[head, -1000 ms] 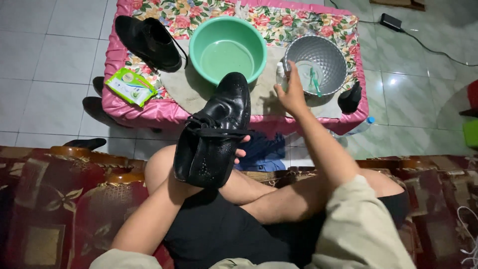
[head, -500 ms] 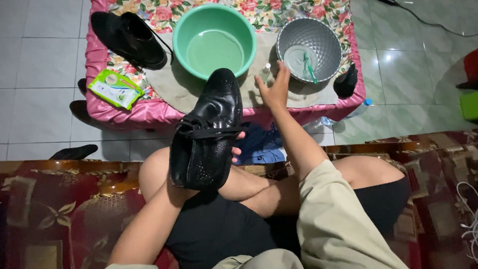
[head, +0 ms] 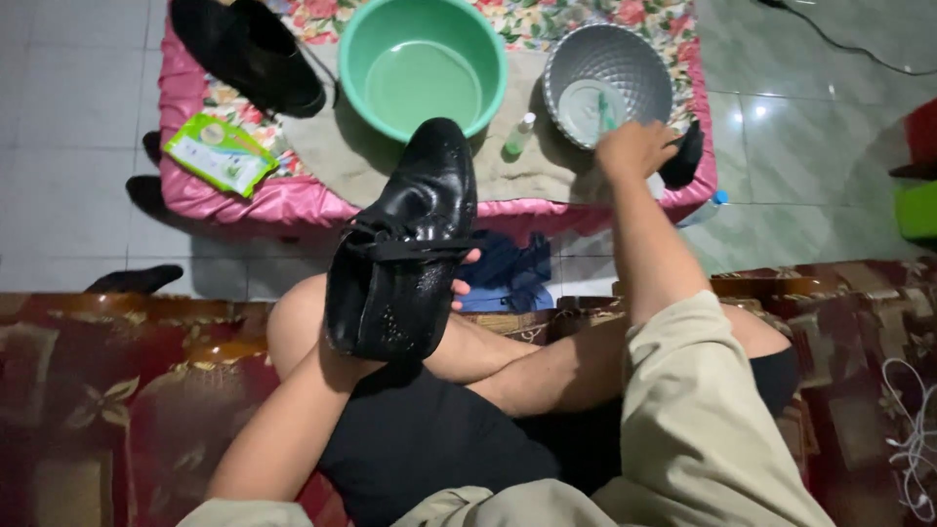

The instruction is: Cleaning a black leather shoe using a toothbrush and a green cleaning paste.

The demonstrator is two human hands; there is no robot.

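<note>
Shoe-cleaning step, by the look; your left hand (head: 459, 278) sits inside the black shoe (head: 405, 249) mid-frame; right hand (head: 634, 148) reaches upper right by the grey bowl (head: 610, 83), grip can't tell; next probably needs the brush (head: 685, 156).

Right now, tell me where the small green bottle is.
In the head view, the small green bottle stands on the beige cloth of the low table, between the green basin and the grey colander bowl, left of the right hand.
</note>
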